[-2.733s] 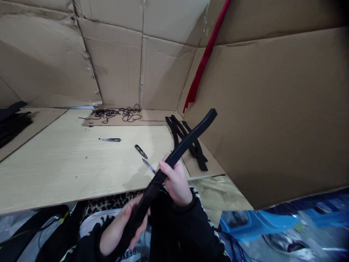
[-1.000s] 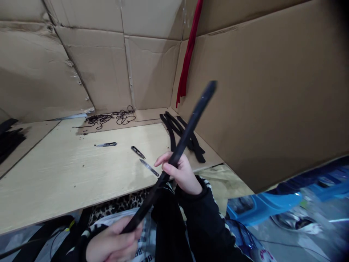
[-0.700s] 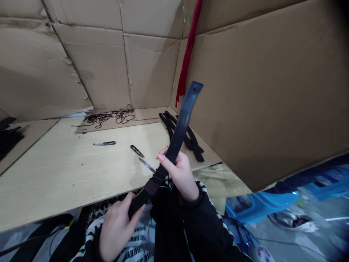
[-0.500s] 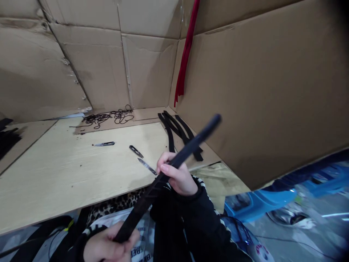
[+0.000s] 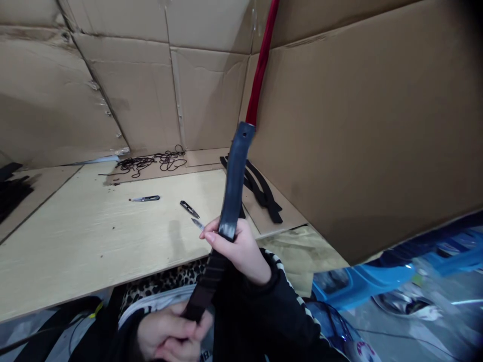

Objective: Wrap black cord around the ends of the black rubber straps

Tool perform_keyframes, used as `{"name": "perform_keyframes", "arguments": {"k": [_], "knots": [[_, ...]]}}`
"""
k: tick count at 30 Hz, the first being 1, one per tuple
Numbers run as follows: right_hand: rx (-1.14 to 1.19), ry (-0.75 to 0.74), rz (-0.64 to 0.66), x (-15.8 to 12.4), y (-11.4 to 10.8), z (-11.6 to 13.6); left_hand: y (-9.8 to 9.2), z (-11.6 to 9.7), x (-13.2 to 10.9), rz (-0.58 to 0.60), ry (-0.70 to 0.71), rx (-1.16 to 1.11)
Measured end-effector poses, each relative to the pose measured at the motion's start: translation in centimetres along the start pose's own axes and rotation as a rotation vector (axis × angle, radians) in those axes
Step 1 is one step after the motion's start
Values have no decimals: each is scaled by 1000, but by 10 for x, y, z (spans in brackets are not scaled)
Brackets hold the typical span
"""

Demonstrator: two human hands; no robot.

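Note:
A long black strap (image 5: pixel 234 186), with a small hole near its upper end, runs up across the middle of the view. My left hand (image 5: pixel 173 329) is closed around its lower end, close to my body. Higher up, my right hand (image 5: pixel 236 249) grips it with the thumb on top. Beyond my right hand, on the board, lie a slim pointed blade (image 5: pixel 196 223), partly covered by that hand, and black thread snips (image 5: pixel 189 208). A second pair of snips (image 5: pixel 145 198) rests further left.
More black straps (image 5: pixel 264 193) lie at the right of the pale wooden table (image 5: pixel 75 251). Tangled dark cord (image 5: pixel 151 162) sits at the back. A red strip (image 5: pixel 261 70) hangs by the cardboard wall (image 5: pixel 358 125). Dark strips (image 5: pixel 13 191) are piled far left; a blue bin (image 5: pixel 362 284) stands at lower right.
The strap has swung from a rightward slant to nearly upright, its broad face now showing. My left hand has moved right and slightly up; my right hand has shifted a little left.

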State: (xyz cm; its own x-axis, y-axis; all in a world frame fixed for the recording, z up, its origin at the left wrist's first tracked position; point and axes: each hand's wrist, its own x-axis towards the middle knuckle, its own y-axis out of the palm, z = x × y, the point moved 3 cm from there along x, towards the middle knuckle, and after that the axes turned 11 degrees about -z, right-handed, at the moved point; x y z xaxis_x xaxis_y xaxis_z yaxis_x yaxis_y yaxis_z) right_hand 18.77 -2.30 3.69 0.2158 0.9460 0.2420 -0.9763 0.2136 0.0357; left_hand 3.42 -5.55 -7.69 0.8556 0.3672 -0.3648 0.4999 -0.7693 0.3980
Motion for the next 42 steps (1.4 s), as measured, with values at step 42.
{"name": "perform_keyframes", "arguments": {"k": [42], "knots": [[238,35,352,0,0,-1,-11,-18,-5,-200,29,195]]}}
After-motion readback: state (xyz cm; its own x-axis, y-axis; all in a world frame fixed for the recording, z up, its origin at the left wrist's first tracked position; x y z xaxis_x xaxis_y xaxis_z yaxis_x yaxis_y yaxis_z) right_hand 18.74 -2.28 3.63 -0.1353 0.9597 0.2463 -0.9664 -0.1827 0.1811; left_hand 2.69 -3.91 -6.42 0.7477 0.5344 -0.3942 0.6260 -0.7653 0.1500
